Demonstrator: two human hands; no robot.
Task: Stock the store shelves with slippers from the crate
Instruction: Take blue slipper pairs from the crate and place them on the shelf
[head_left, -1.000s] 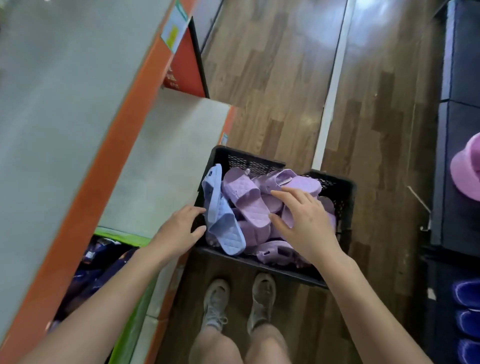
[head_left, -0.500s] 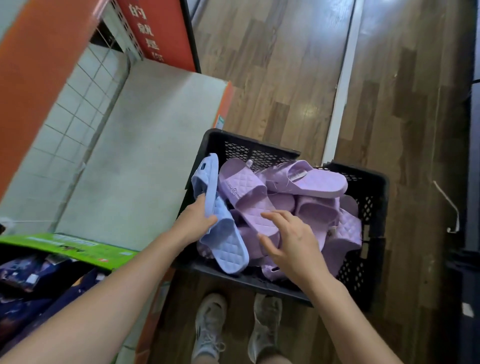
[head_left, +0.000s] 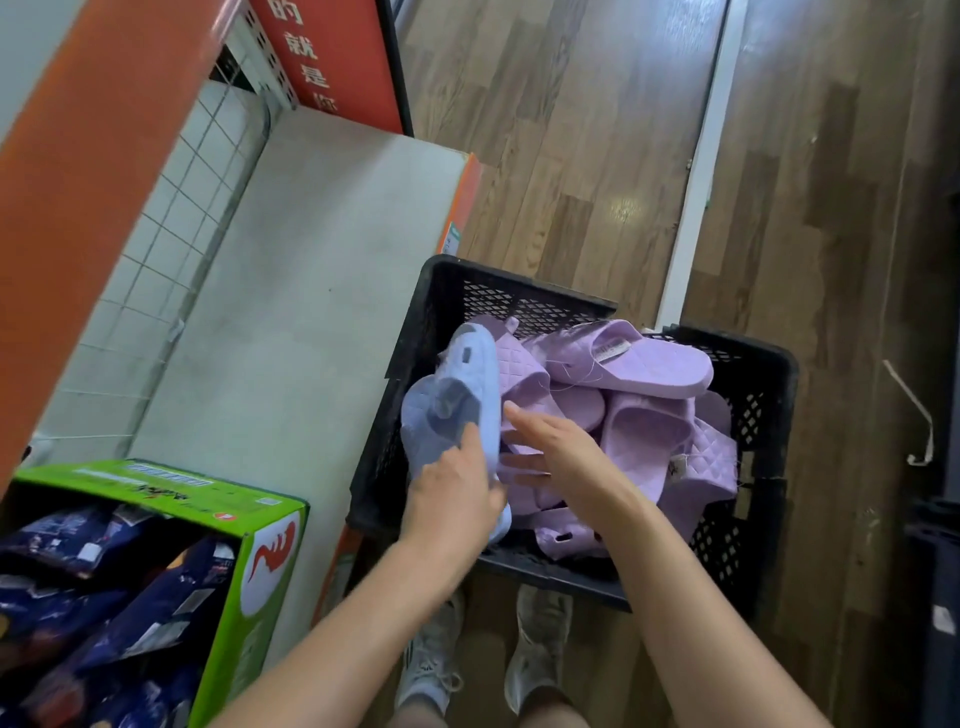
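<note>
Beside a green box (head_left: 171, 488) at eight o'clock, its print too small to read, a stocker's left hand (head_left: 452, 499) curls its fingers round a pale blue pair of slippers (head_left: 452, 395) at the nine o'clock side of a black crate (head_left: 769, 395). The right hand (head_left: 566, 457), fingers spread, rests on the purple slippers (head_left: 639, 364) heaped inside. They look light, bendy and hard to damage; a grip across strap or sole should serve. Past the grey shelf (head_left: 311, 312), at eleven o'clock, a red sign (head_left: 322, 52) reads 的就是.
</note>
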